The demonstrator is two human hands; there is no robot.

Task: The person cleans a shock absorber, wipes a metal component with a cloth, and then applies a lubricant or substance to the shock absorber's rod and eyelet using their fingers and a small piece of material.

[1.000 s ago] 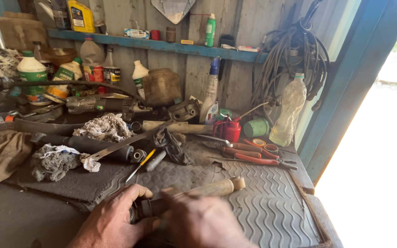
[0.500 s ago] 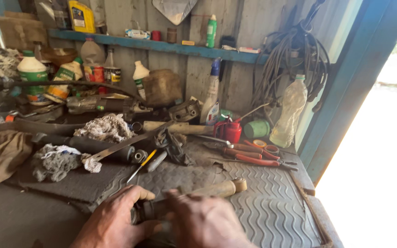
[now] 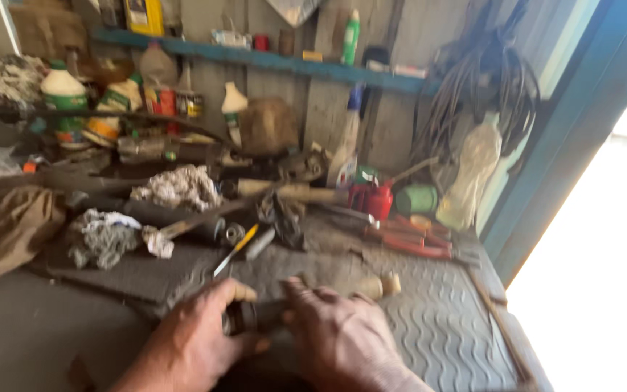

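Observation:
Both my hands meet low in the view over a grey ribbed rubber mat [image 3: 444, 341]. My left hand [image 3: 194, 337] and my right hand [image 3: 335, 334] are each closed around a short dark cylindrical metal part [image 3: 252, 317] held between them. Only its middle shows between the fingers. Just beyond my right hand lies a pale wooden handle [image 3: 379, 284]. A yellow-handled screwdriver [image 3: 237, 249] lies on the mat just beyond my left hand. The picture is blurred.
The bench carries dirty rags [image 3: 103, 236], dark pipes, a red oil can [image 3: 371, 199], red-handled pliers [image 3: 411, 239] and a green cup [image 3: 416, 198]. Bottles stand along the wall under a blue shelf [image 3: 270, 62]. Cables [image 3: 488, 94] hang right; a blue door frame [image 3: 567, 145] edges bright daylight.
My hands stay on the dark part in the same place. My view has shifted slightly and blurred.

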